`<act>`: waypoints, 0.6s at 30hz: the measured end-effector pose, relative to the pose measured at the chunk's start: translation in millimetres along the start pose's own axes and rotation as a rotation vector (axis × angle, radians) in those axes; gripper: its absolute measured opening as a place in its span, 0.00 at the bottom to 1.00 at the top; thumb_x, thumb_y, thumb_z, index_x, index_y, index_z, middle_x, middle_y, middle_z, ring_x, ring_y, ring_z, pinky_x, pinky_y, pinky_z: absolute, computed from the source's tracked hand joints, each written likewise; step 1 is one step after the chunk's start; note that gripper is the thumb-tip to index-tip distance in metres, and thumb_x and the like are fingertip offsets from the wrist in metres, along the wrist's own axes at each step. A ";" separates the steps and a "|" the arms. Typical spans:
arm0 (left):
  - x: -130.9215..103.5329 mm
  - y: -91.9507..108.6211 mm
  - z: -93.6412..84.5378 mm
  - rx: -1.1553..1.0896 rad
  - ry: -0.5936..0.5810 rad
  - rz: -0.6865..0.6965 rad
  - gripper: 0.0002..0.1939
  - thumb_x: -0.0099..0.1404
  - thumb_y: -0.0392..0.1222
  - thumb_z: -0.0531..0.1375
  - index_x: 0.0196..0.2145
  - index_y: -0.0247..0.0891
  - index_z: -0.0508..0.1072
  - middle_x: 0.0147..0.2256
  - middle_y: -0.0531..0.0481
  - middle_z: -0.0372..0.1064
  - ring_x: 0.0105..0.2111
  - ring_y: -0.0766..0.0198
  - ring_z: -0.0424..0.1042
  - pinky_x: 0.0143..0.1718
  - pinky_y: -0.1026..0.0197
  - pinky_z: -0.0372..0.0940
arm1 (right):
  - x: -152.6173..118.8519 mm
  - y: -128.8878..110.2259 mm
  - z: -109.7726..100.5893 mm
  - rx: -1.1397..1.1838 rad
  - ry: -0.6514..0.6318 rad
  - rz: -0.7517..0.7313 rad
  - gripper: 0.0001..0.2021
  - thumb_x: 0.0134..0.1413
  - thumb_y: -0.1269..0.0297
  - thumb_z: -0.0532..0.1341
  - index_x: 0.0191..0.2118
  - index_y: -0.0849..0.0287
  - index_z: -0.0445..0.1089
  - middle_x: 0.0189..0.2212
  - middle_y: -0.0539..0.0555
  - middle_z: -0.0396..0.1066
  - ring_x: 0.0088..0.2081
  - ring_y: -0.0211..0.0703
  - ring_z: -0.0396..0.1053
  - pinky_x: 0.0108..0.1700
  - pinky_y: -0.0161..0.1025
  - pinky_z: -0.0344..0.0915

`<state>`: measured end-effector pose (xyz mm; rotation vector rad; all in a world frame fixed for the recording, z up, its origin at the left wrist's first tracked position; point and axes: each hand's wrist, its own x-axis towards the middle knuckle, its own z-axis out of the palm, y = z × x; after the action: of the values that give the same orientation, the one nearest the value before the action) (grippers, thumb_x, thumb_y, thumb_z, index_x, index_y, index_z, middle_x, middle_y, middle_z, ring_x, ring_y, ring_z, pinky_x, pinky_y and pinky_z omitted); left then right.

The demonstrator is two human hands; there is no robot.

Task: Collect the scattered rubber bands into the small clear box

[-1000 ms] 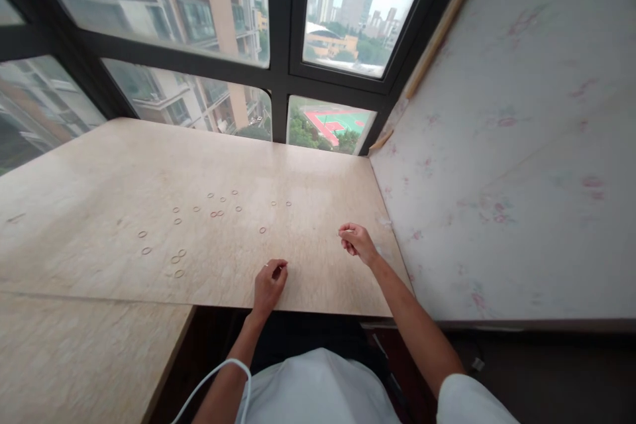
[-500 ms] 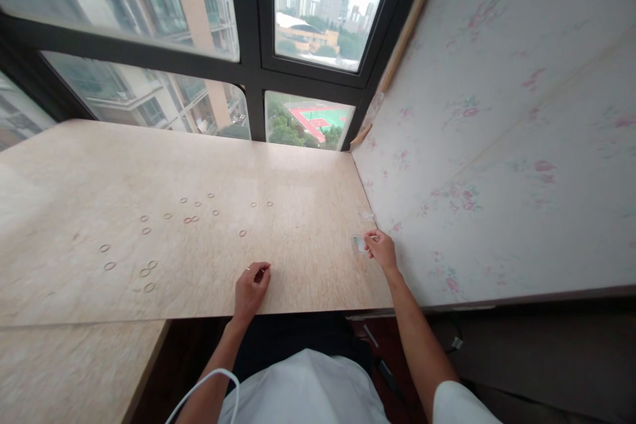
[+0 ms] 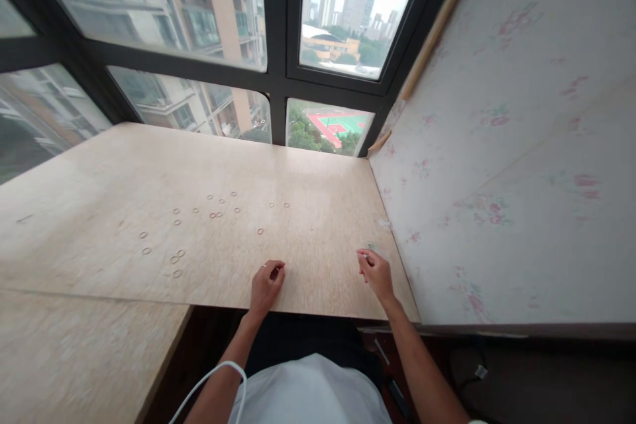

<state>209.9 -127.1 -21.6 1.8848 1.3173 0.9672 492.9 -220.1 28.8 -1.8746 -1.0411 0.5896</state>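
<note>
Perhaps the likeliest slip is two rings (image 3: 219, 214) coming up as one, because some lie touching or nearly so left of centre in the frame, and such thin loops look hard to separate on a flat table (image 3: 318, 179). A careless sweep of the left forearm, with its loop of white cord (image 3: 228, 364), might also scatter the nearest ones. At lower centre, the left hand (image 3: 267, 283) rests by the table's near edge, fingers curled and thumb close to the forefinger; whether anything is pinched there, one cannot tell. The lone ring (image 3: 260, 231) lies just above it in the frame, apart. Right of centre, the right hand (image 3: 375, 271) is half curled, thumb and forefinger tips close together, their grip too small to read, near a clear packet (image 3: 371, 247).
</note>
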 end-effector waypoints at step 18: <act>49.2 -23.5 -51.2 -0.350 0.139 -0.323 0.12 0.55 0.46 0.59 0.32 0.35 0.73 0.27 0.49 0.73 0.25 0.65 0.72 0.24 0.65 0.67 | -21.6 27.5 45.5 -0.169 -0.109 -0.115 0.28 0.57 0.42 0.49 0.40 0.61 0.74 0.20 0.53 0.72 0.22 0.45 0.70 0.29 0.37 0.64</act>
<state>166.5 -68.9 -3.6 1.3174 1.3756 1.0884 459.7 -224.0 -17.9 -1.9302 -1.2954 0.5559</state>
